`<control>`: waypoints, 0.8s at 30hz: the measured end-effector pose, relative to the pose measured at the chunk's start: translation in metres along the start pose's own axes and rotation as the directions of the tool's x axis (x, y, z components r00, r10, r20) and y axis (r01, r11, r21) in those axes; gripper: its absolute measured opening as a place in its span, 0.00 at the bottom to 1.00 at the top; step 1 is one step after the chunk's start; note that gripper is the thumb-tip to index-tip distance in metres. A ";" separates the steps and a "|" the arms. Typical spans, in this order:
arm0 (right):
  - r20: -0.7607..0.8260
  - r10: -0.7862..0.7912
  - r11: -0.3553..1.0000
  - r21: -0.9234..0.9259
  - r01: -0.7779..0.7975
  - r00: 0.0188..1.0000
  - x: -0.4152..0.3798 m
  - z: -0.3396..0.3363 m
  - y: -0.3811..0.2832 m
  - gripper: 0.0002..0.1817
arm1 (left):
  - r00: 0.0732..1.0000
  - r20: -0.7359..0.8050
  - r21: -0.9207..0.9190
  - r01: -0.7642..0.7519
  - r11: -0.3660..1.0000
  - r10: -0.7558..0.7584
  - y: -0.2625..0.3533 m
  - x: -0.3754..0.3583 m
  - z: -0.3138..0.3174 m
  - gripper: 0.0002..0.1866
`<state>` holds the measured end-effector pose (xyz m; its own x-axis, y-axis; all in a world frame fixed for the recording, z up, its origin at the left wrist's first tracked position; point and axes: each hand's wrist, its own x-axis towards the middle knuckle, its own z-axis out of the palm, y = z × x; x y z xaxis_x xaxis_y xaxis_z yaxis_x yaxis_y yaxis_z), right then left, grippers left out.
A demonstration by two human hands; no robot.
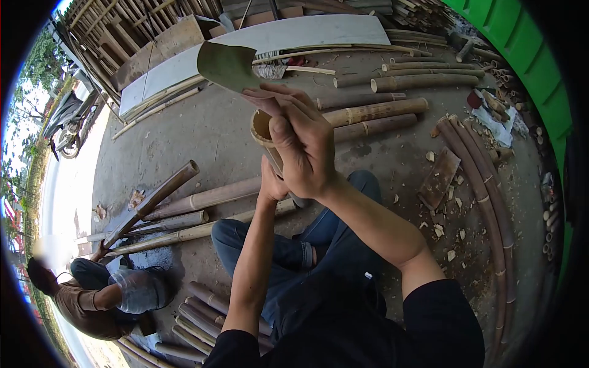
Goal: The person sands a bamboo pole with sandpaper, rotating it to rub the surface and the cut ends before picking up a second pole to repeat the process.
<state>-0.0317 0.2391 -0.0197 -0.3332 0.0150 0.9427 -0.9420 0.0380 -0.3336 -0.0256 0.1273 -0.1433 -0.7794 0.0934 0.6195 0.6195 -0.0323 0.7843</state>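
Raised in front of me is a short bamboo tube, its open end turned up and to the left. My left hand is wrapped round the tube's lower part, partly hidden behind my right forearm. At the tube's rim, my right hand pinches a curled sheet, greenish on its wide part and reddish-brown near the fingers. The sheet's wide part sticks out up and to the left, above the open end.
Bamboo poles lie at the upper right, with more at the right beside a flat board and wood chips. A co-worker sits at the lower left near a slanted pole. A green wall borders the right.
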 end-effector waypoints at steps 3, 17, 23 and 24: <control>-0.064 0.245 0.943 0.247 -0.223 0.967 -0.002 -0.009 -0.003 0.21 | 0.984 -0.072 -0.001 0.162 0.987 -0.162 -0.007 -0.014 0.005 0.42; 0.661 0.533 0.154 0.538 -0.829 0.528 0.004 -0.099 0.083 0.42 | 0.973 -0.043 0.015 0.228 0.974 -0.227 -0.022 -0.005 0.002 0.44; 0.754 0.237 0.329 0.531 -0.781 0.613 0.023 -0.066 0.085 0.73 | 0.986 -0.064 0.019 0.157 0.987 -0.155 -0.028 -0.002 0.009 0.38; 0.781 0.220 0.322 0.507 -0.800 0.584 0.025 -0.063 0.086 0.74 | 0.987 -0.067 0.001 0.148 0.989 -0.147 -0.028 -0.001 0.008 0.38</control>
<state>-0.1184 0.3052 -0.0252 -0.4340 -0.7637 0.4780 -0.0574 -0.5060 -0.8606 -0.0419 0.1357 -0.1661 -0.8667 0.0307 0.4979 0.4977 -0.0167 0.8672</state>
